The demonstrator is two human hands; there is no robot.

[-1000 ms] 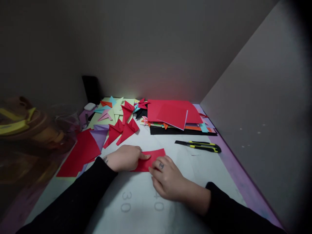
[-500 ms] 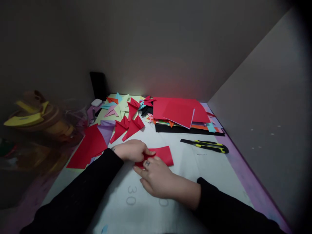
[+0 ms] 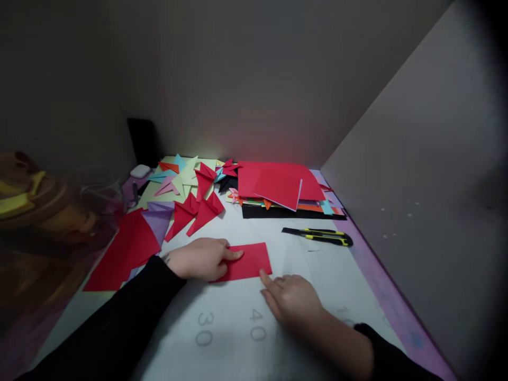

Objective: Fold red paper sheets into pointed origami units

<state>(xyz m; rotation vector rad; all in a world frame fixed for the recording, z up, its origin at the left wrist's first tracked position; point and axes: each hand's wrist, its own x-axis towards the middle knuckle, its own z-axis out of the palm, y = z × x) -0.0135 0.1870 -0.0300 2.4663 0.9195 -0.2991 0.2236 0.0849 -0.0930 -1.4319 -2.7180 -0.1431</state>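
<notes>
A folded red paper lies as a flat rectangle on the white mat in front of me. My left hand covers its left end and pins it down, one finger stretched over the top and the others curled in. At the paper's lower right corner, my right hand touches the near edge with an outstretched fingertip. Its thumb is held a little apart, and nothing is gripped in it. What lies beneath my left palm is hidden.
Folded red paper pieces lie behind my left hand, near red sheets. A paper stack stands at the back. To the right rests a yellow-black utility knife. A dark phone leans on the wall.
My right hand has slid right along the paper's near edge, from beside my left hand to the right corner. My left hand stays on the paper. The view has shifted slightly right.
</notes>
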